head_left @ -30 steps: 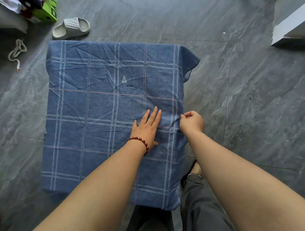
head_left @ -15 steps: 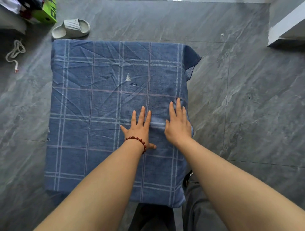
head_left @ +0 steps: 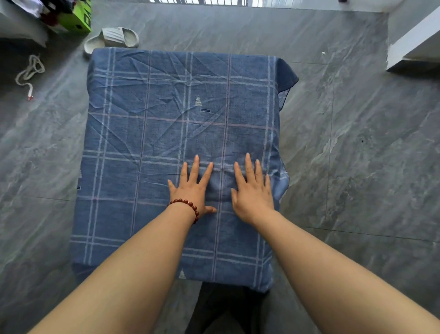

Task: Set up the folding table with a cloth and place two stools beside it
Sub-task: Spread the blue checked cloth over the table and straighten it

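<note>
Cloth (head_left: 147,133) under left hand (head_left: 191,190), right hand (head_left: 253,193)

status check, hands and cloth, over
Left hand and right hand flat on blue cloth. Cloth spread, creased. Slipper by far left corner.

Floor (head_left: 357,167) is big dark grey marble-look tiles with pale veins and thin grout lines, kinda glossy. Daylight comes in through a barred window strip (head_left: 202,2) at the far edge. There's a white ledge (head_left: 414,45) in the far right corner. Far left: pale slipper (head_left: 112,39), lime green box (head_left: 78,20), loose white cord (head_left: 29,71).
</note>
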The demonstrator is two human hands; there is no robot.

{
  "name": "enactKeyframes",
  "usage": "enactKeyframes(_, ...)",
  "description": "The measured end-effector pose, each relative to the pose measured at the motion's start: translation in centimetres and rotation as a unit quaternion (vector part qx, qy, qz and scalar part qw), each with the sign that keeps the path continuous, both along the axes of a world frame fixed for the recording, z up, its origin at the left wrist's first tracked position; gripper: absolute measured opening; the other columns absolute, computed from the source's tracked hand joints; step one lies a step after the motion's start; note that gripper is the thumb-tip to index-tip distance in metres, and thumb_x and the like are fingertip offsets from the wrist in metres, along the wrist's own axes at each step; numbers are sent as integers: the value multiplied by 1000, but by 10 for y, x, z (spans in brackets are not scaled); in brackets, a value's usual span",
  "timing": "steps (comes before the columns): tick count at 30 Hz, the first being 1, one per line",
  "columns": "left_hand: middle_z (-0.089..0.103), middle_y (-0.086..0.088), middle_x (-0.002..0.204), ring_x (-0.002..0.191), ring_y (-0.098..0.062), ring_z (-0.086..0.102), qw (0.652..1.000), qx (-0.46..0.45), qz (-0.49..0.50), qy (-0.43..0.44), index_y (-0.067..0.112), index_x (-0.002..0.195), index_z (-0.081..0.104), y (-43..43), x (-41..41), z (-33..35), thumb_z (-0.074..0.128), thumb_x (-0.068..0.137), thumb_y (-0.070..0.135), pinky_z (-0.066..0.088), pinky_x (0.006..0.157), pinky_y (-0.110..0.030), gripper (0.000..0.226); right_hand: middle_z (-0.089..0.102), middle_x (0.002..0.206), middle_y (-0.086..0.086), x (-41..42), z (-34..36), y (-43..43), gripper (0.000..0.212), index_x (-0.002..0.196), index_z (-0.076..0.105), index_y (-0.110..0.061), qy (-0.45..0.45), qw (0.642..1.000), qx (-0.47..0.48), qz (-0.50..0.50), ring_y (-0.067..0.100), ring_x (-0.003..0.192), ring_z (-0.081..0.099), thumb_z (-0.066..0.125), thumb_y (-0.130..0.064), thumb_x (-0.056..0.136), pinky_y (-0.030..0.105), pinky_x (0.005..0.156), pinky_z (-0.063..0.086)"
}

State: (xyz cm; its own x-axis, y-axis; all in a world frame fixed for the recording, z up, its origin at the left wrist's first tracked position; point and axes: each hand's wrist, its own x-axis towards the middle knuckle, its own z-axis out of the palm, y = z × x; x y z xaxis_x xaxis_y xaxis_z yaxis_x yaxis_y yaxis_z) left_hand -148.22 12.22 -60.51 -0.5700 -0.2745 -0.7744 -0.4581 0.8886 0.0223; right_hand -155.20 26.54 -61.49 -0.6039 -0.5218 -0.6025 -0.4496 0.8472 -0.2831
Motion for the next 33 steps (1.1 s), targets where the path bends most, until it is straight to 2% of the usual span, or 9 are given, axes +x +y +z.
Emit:
enactKeyframes(6, -36, 5, 149, 142, -29, -17, 999, -15, 29, 4, 38, 142, -23, 17, 28, 5, 64, 74, 60, 13, 109, -63, 112, -24, 156, 3, 23, 1, 20, 66, 151, -4, -22, 11, 999, -2, 47, 26, 144, -19, 33, -36, 98, 48, 116, -3)
enactKeyframes(10, -33, 5, 150, 143, -35, -7, 997, 8, 67, -48, 38, 144, -19, 38, 51, 19, 61, 77, 60, 14, 108, -64, 106, -20, 157, 3, 43, 14, 33, 61, 151, 4, -20, -48, 997, 11, 63, 26, 145, -13, 32, -36, 99, 46, 117, 4)
enactKeyframes(12, -32, 4, 151, 142, -37, 7, 991, 30, 86, -98, 37, 145, -17, 46, 67, 30, 56, 80, 61, 14, 108, -65, 100, -14, 159, 3, 55, 26, 40, 56, 149, 15, -15, -98, 992, 18, 75, 27, 146, -4, 33, -34, 99, 46, 116, 15)
enactKeyframes(15, -23, 0, 155, 141, -34, 18, 984, 62, 95, -135, 34, 147, -11, 53, 89, 50, 50, 84, 61, 18, 110, -61, 92, 9, 159, 6, 71, 47, 48, 50, 143, 29, -10, -150, 987, 6, 61, 28, 141, 22, 37, -31, 98, 39, 111, 26)
enactKeyframes(17, -17, 2, 156, 140, -33, 22, 988, 57, 99, -106, 37, 147, -7, 54, 100, 67, 48, 86, 60, 21, 108, -62, 85, 22, 155, 7, 82, 62, 52, 51, 144, 29, -10, -157, 987, -7, 42, 27, 139, 29, 38, -30, 98, 37, 112, 27)
enactKeyframes(20, -12, 5, 157, 139, -33, 23, 992, 42, 111, -50, 41, 146, -4, 49, 108, 93, 47, 88, 59, 19, 107, -65, 79, 28, 154, 8, 93, 87, 51, 51, 144, 31, -11, -138, 989, -43, 15, 24, 139, 29, 40, -28, 97, 36, 113, 26)
enactKeyframes(23, -9, 6, 157, 140, -33, 21, 992, 38, 120, -12, 41, 146, -3, 40, 112, 119, 46, 88, 58, 19, 108, -64, 78, 41, 145, 9, 101, 115, 45, 45, 138, 41, -10, -117, 989, -88, -6, 24, 133, 39, 44, -25, 96, 36, 108, 32)
enactKeyframes(30, 1, 3, 158, 142, -27, 20, 975, 96, 171, 107, 36, 148, 3, 20, 136, 185, 52, 88, 52, 24, 111, -53, 79, 46, 141, 6, 128, 191, 22, 44, 136, 45, -11, -71, 984, -155, -42, 20, 128, 45, 52, -26, 94, 28, 105, 32)
enactKeyframes(33, 14, -1, 156, 140, -23, 24, 960, 121, 182, 178, 28, 149, 10, 13, 155, 219, 55, 89, 46, 26, 113, -45, 77, 50, 135, 5, 148, 224, 10, 38, 130, 51, -12, -48, 979, -186, -72, 20, 121, 50, 53, -24, 93, 28, 100, 37)
